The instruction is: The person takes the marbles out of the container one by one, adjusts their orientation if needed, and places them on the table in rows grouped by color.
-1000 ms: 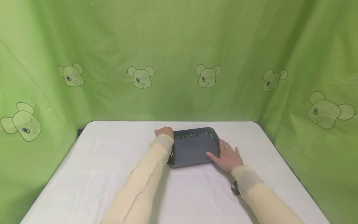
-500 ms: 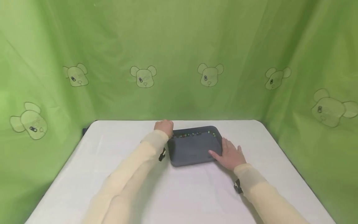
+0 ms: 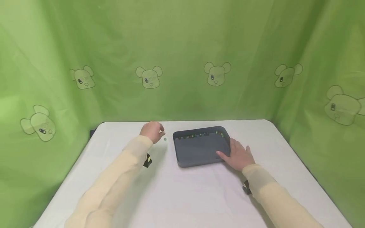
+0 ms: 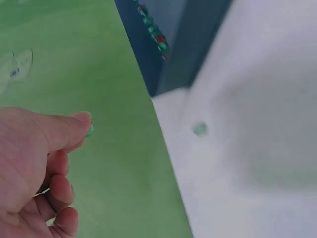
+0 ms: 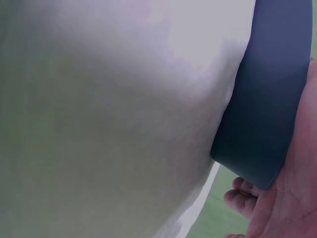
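Observation:
A dark grey tray (image 3: 203,162) lies on the white table, several green and reddish marbles (image 3: 194,136) lined along its far wall and far right corner. Left of the tray, my left hand (image 3: 151,131) is raised and pinches a green marble (image 4: 89,130) between thumb and finger; its other fingers are curled, with pale glints between them. Another green marble (image 3: 165,139) shows against the tablecloth just right of that hand. My right hand (image 3: 238,156) rests against the tray's right side, fingers straight along the outer wall and thumb over the rim.
A white cloth covers the table (image 3: 182,196). Green curtains (image 3: 182,104) printed with bear heads stand behind it and at both sides. Each wrist has a dark strap-on device, the left one (image 3: 147,161) near the tabletop.
My left hand has moved left, away from the tray's far left corner, and a green marble beside it has come into view. The right hand keeps its place on the tray.

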Tool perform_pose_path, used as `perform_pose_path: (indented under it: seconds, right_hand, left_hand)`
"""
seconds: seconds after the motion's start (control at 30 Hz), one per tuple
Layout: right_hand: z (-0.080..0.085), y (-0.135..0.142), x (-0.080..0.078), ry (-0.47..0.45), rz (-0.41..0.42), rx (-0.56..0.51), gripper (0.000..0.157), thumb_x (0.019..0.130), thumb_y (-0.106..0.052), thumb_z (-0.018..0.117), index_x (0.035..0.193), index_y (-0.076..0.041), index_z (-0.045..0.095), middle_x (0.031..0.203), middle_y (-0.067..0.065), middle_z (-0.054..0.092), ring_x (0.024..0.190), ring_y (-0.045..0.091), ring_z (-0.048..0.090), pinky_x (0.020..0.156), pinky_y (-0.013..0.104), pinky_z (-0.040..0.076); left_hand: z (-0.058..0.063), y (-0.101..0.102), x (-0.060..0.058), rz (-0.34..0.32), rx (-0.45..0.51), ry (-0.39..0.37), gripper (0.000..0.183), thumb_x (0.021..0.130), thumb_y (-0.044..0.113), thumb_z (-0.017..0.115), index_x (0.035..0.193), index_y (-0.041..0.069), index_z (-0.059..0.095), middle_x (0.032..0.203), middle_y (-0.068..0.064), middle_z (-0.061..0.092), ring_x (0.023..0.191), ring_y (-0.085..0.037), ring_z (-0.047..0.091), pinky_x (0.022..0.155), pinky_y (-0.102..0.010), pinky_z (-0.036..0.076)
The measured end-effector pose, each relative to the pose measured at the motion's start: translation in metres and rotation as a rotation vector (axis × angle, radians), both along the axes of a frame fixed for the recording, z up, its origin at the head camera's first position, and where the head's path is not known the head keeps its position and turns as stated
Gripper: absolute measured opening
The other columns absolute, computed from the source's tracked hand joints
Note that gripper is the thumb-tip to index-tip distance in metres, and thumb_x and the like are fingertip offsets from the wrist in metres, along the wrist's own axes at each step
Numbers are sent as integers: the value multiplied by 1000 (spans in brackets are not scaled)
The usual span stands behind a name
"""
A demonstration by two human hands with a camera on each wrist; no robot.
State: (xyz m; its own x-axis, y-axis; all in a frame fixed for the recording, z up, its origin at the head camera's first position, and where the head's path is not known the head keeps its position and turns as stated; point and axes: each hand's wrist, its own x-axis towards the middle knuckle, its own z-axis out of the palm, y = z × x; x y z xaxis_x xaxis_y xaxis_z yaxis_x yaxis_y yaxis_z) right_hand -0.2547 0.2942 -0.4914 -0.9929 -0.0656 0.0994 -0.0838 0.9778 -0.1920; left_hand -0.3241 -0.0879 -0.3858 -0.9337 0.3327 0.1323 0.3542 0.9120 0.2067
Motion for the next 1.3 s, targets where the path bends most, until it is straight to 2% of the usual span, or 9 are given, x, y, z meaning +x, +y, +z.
perform_pose_path:
  seconds: [0.2,0.33,0.57,0.87,1.13,1.3]
  right_hand:
    - [1,3,0,-1,9,9,115,83,-83,26,149,10,12,150,31,24,137,46,25,105,71,9]
    - [-2,3,-1,9,12,12,115,82,-83,26,148,10,15,150,31,26,137,46,26,105,72,10]
    - [-4,3,0,13,-2,10,113,83,-83,27,149,8,16,150,29,27,138,44,26,106,71,11]
    - [-1,2,1,-13,-1,9,115,82,-84,25,149,9,14,151,30,23,138,45,23,106,71,9]
    - [-3,1,1,-6,-12,6,113,83,-83,26,149,9,14,151,30,25,138,45,24,106,71,9]
    - [-2,0,1,2,-12,9,112,84,-82,27,149,8,14,151,30,25,138,45,25,106,70,10]
  left_hand:
    - [-17,-25,-1,63,41,-21,19,91,26,68,98,10,73,107,-7,70,102,-27,64,91,-43,49]
    - [-31,-30,-1,84,55,-31,16,90,25,69,95,10,74,104,-8,71,100,-29,65,89,-44,49]
    - [-52,-17,-6,97,110,-48,14,88,22,71,94,10,75,102,-7,72,102,-28,65,89,-43,50]
    - [-67,-2,-7,97,166,-47,12,87,21,72,93,10,76,102,-6,72,102,-29,65,90,-42,50]
    - [-87,2,-22,140,148,-89,11,87,21,72,91,11,75,103,-8,72,99,-29,66,89,-43,50]
    - [-93,6,-28,138,140,-91,12,85,21,73,90,11,75,101,-7,72,96,-28,67,87,-42,51]
